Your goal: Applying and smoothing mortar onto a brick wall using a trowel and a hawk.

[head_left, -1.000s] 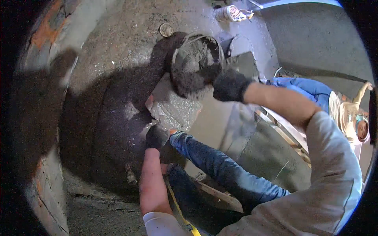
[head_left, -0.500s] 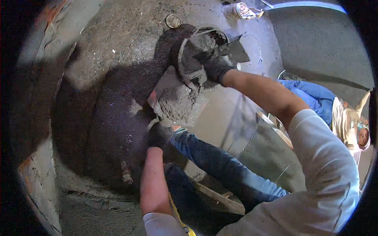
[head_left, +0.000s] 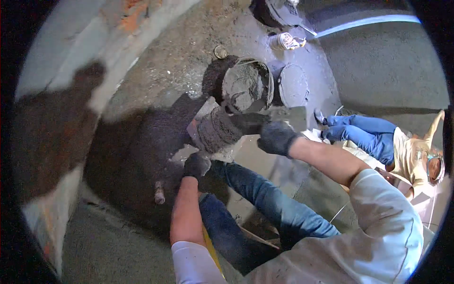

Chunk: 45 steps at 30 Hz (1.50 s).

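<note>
My left hand (head_left: 196, 165), in a dark glove, is closed under the near edge of a plasterer's hawk (head_left: 204, 110). A thick heap of wet grey mortar (head_left: 217, 130) covers most of the hawk. My right hand (head_left: 276, 138), also gloved, grips a plastering trowel (head_left: 291, 115). The trowel's long flat blade reaches left to the mortar's right edge; its handle is mostly hidden by my fingers. Just beyond the hawk stands a bucket (head_left: 271, 80) with grey mortar in it.
Right of the bucket is a round grey disc-like surface (head_left: 294, 85). Farther off are a small tin (head_left: 220, 52), a can with crumpled stuff (head_left: 283, 41) and another container (head_left: 279, 12). A person in blue jeans (head_left: 369, 132) is at the right. A rough wall (head_left: 61, 66) rises left.
My right hand and the trowel have come back from over the bucket to beside the hawk. The mortar on the hawk looks more heaped. The view has shifted, showing more of the far floor.
</note>
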Tool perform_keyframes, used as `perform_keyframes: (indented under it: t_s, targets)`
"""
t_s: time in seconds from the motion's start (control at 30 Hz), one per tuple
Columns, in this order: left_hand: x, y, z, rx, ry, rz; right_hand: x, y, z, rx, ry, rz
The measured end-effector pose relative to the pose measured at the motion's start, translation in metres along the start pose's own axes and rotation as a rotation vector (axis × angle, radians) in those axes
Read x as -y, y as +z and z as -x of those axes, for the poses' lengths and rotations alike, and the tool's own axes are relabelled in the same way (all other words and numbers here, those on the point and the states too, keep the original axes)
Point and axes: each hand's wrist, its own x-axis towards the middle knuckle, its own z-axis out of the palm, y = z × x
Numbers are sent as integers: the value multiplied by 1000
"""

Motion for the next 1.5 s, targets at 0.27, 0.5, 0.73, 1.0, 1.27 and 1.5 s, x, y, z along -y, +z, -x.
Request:
perform_keyframes:
  t_s: [0.27, 0.5, 0.73, 1.0, 1.27, 1.5]
  targets:
    - [-160, -94, 123, -367, 147, 90, 44, -151, 238, -265, 85, -102]
    - [-308, -167, 200, -617, -44, 609, 56, -259, 376, -505, -59, -766]
    - [-424, -305, 237, -901, -98, 1312, 82, -271, 363, -577, -619, -13]
    - [-453, -343, 386, -1257, -129, -1184, 184, -304, 402, -991, -826, 202]
    - [-362, -296, 528, -1097, -398, -662, 297, -324, 350, -1184, -1323, -57]
    - [-299, -264, 409, -1294, -104, 217, 393, -370, 292, -1258, -1012, 103]
